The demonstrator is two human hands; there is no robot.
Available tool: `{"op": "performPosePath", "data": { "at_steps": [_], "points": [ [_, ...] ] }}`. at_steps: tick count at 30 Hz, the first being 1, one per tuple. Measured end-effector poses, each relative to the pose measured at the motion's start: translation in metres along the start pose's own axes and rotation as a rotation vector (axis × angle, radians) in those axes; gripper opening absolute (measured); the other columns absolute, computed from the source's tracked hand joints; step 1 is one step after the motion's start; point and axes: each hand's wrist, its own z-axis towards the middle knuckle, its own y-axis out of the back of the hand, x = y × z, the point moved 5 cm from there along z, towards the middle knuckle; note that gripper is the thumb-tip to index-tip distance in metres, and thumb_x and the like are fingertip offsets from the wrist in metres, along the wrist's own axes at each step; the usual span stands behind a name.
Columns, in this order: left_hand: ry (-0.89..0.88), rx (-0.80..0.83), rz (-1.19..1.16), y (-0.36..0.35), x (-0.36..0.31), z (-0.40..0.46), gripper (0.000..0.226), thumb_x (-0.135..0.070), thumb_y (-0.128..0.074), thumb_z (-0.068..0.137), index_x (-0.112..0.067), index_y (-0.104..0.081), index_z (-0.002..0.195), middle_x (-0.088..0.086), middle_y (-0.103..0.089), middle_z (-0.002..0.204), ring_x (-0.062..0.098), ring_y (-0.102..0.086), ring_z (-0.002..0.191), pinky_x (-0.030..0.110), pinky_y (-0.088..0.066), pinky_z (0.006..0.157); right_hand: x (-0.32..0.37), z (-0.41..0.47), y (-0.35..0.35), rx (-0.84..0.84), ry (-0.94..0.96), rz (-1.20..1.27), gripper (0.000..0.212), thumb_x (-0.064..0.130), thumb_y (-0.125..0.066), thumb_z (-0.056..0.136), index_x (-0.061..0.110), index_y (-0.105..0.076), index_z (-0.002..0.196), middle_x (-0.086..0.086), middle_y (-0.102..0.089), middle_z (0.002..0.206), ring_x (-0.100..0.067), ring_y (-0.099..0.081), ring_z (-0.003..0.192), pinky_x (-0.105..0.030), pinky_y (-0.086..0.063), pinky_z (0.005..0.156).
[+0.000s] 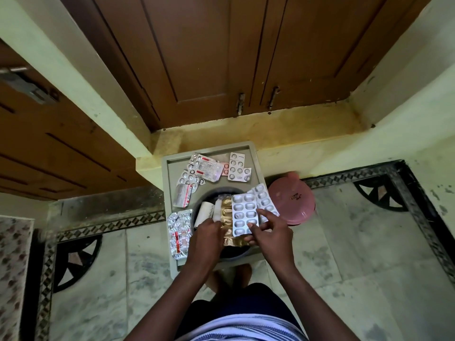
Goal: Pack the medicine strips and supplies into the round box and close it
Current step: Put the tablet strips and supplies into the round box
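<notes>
Grey tray [172, 168] sits on the floor by the wooden doors, loose medicine strips [200, 172] scattered at its far end. The dark round box [197, 212] rests in the tray, open, its pink lid [293, 203] just beside on the right. Left hand [205, 238] is down inside, closed around a white roll [204, 214]. Right hand [270, 238] pinches a silver blister strip [245, 214] over the box, a gold strip [226, 217] under it.
</notes>
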Motion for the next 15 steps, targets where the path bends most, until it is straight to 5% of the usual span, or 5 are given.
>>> {"op": "performPosePath", "data": {
  "at_steps": [3, 7, 15],
  "points": [
    [-0.054, 0.014, -0.071, 0.001, 0.004, -0.002, 0.02, -0.01, -0.066, 0.093, -0.01, -0.074, 0.111, 0.009, -0.063, 0.091, 0.028, -0.066, 0.081, 0.027, -0.042, 0.064, 0.009, 0.001, 0.002, 0.022, 0.161, -0.359, 0.039, 0.024, -0.08, 0.086, 0.018, -0.073, 0.125, -0.004, -0.073, 0.074, -0.013, -0.07, 0.067, -0.016, -0.051, 0.065],
    [-0.09, 0.088, -0.068, -0.007, 0.003, -0.003, 0.038, -0.002, -0.068, 0.088, -0.002, -0.068, 0.126, 0.014, -0.063, 0.102, 0.031, -0.069, 0.082, 0.036, -0.058, 0.068, 0.012, 0.004, -0.007, 0.144, 0.221, -0.826, 0.039, 0.046, -0.066, 0.09, 0.031, -0.066, 0.126, -0.002, -0.075, 0.105, -0.028, -0.069, 0.103, -0.037, -0.056, 0.077],
    [-0.14, 0.052, -0.064, -0.001, -0.006, -0.005, 0.038, -0.013, -0.057, 0.084, -0.005, -0.071, 0.118, 0.014, -0.061, 0.099, 0.027, -0.067, 0.077, 0.035, -0.058, 0.064, 0.009, 0.012, -0.024, 0.286, 0.288, -1.163, 0.05, 0.038, -0.052, 0.099, 0.036, -0.046, 0.149, -0.008, -0.066, 0.121, -0.034, -0.067, 0.11, -0.04, -0.054, 0.081]
  ]
}}
